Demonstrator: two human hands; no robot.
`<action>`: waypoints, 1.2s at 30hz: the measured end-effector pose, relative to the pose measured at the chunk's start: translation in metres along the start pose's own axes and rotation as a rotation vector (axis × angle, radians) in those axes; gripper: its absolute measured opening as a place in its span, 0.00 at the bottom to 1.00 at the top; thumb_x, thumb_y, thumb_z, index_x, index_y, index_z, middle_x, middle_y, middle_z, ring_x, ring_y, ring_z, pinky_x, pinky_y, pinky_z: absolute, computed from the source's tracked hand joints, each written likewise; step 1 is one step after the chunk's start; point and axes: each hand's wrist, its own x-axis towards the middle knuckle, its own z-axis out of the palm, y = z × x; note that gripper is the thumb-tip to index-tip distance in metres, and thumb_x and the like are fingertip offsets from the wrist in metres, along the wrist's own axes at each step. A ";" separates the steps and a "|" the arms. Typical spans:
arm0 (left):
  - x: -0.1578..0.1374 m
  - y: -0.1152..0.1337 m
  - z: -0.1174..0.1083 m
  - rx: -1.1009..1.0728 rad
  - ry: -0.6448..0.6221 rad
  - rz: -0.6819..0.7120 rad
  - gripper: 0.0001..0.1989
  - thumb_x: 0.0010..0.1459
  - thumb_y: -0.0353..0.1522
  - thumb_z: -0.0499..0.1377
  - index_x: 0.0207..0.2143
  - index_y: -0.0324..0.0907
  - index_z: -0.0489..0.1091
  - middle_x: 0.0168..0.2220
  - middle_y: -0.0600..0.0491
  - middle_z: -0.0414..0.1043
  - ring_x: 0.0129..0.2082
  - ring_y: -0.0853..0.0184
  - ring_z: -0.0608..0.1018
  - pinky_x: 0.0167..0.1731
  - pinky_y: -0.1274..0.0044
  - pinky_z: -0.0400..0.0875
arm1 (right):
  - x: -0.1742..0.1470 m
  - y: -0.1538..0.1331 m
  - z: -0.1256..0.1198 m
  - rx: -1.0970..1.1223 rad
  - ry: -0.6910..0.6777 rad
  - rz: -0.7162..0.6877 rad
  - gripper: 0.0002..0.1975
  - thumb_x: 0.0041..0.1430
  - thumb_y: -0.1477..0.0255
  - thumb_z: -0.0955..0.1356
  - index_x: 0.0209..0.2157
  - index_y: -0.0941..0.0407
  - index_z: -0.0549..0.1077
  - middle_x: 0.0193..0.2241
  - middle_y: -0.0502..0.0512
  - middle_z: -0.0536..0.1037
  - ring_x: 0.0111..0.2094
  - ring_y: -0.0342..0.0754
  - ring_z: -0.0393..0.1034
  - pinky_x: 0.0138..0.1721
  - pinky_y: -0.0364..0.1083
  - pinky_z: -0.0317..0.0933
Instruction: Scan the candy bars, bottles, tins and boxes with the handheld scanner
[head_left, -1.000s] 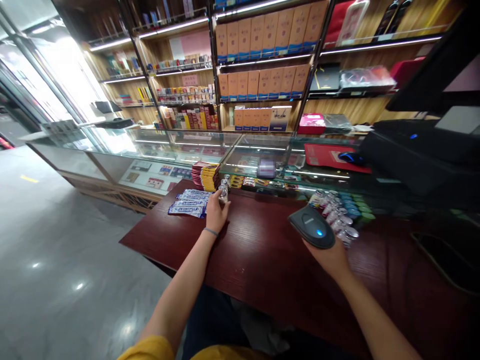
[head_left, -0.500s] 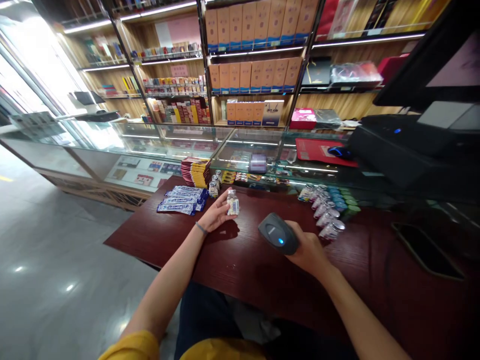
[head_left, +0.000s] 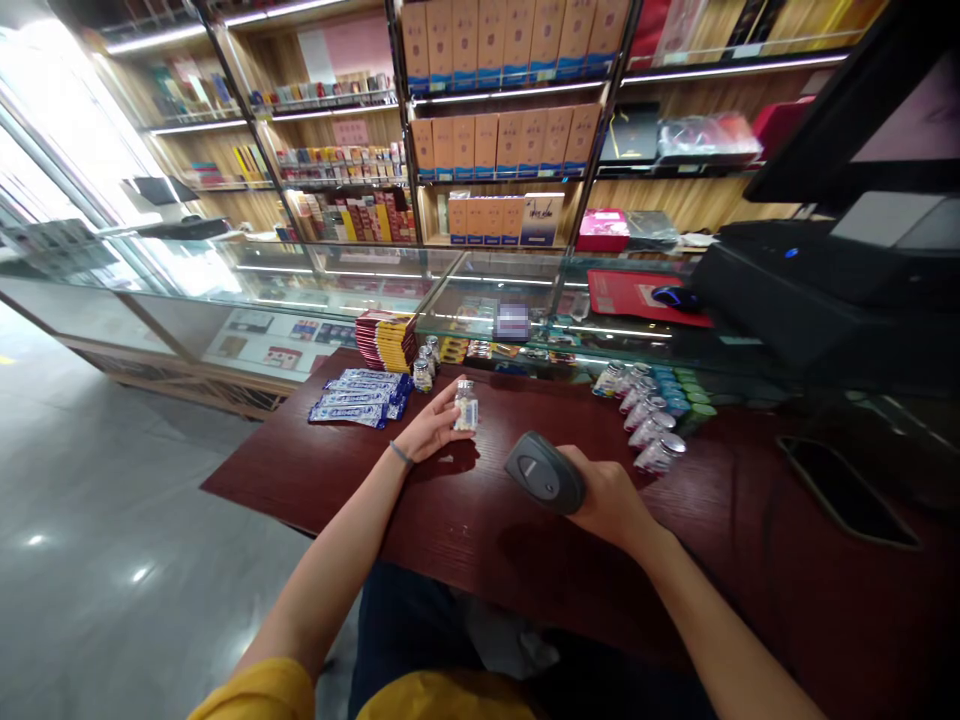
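Observation:
My left hand (head_left: 429, 426) is closed around a small clear jar (head_left: 466, 408) with a silver lid and pale pieces inside; its barcode label faces right. My right hand (head_left: 609, 497) grips a dark grey barcode scanner (head_left: 545, 472), its head pointing left toward the jar and a little nearer to me. Right of the scanner stands a row of similar silver-lidded jars (head_left: 651, 428), with blue and green round containers (head_left: 688, 396) behind. Beyond my left hand are a few more jars (head_left: 423, 374) and a pile of blue-and-white packets (head_left: 360, 396).
The dark red wooden table (head_left: 300, 490) meets a glass display counter (head_left: 480, 275). A stack of red and yellow packs (head_left: 385, 340) stands at the table's far edge. A phone (head_left: 847, 490) lies on the right, below a black till machine (head_left: 787, 290). Shelves of boxes (head_left: 510, 140) line the wall.
The scanner has shifted slightly left, toward the jar, and its blue light no longer shows. My left hand holds the jar in nearly the same place.

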 end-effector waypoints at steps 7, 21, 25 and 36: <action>-0.001 0.000 -0.005 -0.044 0.125 0.069 0.38 0.57 0.33 0.69 0.65 0.63 0.58 0.47 0.55 0.74 0.49 0.61 0.80 0.52 0.61 0.74 | -0.001 0.002 0.002 0.033 0.032 0.039 0.21 0.49 0.74 0.67 0.48 0.52 0.65 0.28 0.51 0.81 0.26 0.54 0.80 0.27 0.44 0.62; 0.007 -0.004 -0.006 -0.052 0.171 0.151 0.36 0.54 0.30 0.70 0.62 0.56 0.61 0.50 0.54 0.74 0.55 0.59 0.78 0.57 0.57 0.71 | -0.006 0.013 -0.001 0.086 0.221 0.081 0.21 0.51 0.70 0.68 0.49 0.51 0.66 0.29 0.51 0.81 0.27 0.55 0.80 0.26 0.45 0.64; 0.009 -0.006 -0.001 0.018 0.176 0.169 0.38 0.53 0.32 0.71 0.63 0.57 0.61 0.51 0.54 0.74 0.55 0.58 0.78 0.56 0.58 0.73 | -0.008 0.023 -0.010 0.116 0.334 0.177 0.22 0.51 0.68 0.69 0.49 0.50 0.67 0.30 0.52 0.82 0.30 0.57 0.81 0.28 0.47 0.68; 0.050 -0.016 0.033 0.121 0.245 0.266 0.37 0.49 0.34 0.73 0.61 0.52 0.65 0.49 0.53 0.76 0.44 0.67 0.80 0.47 0.73 0.75 | -0.027 0.068 -0.055 0.235 0.716 0.364 0.23 0.52 0.61 0.75 0.48 0.56 0.72 0.41 0.64 0.83 0.40 0.59 0.81 0.45 0.55 0.75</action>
